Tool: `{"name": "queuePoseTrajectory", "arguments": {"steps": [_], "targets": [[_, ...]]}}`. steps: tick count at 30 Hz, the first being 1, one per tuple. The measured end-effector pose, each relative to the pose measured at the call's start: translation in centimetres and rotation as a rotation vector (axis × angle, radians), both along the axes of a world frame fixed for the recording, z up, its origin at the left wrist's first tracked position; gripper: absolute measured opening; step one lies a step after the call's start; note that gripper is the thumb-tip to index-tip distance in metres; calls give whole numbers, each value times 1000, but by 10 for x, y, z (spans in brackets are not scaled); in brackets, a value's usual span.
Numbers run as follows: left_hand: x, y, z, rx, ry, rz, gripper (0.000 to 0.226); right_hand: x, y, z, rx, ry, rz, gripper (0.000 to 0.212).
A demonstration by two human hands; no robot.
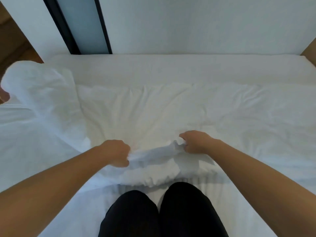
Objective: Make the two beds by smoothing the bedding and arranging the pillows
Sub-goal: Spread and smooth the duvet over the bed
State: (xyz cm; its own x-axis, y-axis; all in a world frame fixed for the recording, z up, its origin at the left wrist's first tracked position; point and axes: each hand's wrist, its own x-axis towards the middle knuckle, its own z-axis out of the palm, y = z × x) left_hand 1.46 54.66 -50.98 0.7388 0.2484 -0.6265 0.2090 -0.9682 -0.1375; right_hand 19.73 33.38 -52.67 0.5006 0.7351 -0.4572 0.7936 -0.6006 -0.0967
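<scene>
Bed [171,69]: duvet edge [153,152] clenched in fingers [124,162], left hand [116,153], right hand [196,142].

Wrinkled white duvet [153,108] lies across the mattress [171,69], near edge bunched and lifted.

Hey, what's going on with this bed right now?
A person is making a bed. The left hand and the right hand each grip the bunched near edge of the white duvet, close together, just in front of the person's knees. The duvet lies wrinkled across the middle of the bed, leaving a strip of sheet bare along the wall. A white pillow sits rumpled at the left end.
</scene>
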Motion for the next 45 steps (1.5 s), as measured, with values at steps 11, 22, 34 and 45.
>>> {"name": "queuePoseTrajectory", "arguments": {"steps": [11, 22, 34, 45], "targets": [[-47, 31, -7, 446, 131, -111, 33, -41, -15, -11, 12, -118, 70, 31], [19, 50, -10, -4, 194, 327, 21, 14, 16, -23, 399, -9, -291, 27], [205, 131, -65, 17, -597, 166, 52, 221, 48, -40, 232, -239, -302, 47], [250, 234, -99, 78, -529, 133, 71, 346, 121, -86, 282, -34, -304, 18]]}}
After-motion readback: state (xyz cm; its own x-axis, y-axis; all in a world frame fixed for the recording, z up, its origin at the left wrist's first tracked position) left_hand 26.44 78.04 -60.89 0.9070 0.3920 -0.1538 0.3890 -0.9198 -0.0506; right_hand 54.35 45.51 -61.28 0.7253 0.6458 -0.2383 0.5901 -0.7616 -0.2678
